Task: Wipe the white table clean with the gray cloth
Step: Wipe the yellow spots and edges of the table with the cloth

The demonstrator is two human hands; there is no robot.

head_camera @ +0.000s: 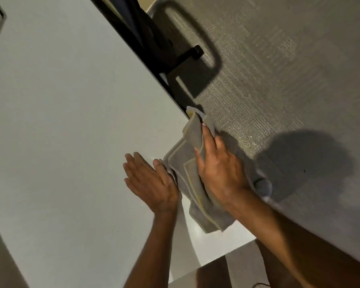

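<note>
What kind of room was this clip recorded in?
Probably an office or meeting room: a large plain white table on a black frame, over gray short-pile carpet. The right hand presses a folded gray cloth at the table's edge.

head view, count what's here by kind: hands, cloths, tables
bare hands: 2, left flat and open, right pressing the cloth
folded gray cloth with pale trim: 1
white flat-topped table: 1
total: 4
</note>
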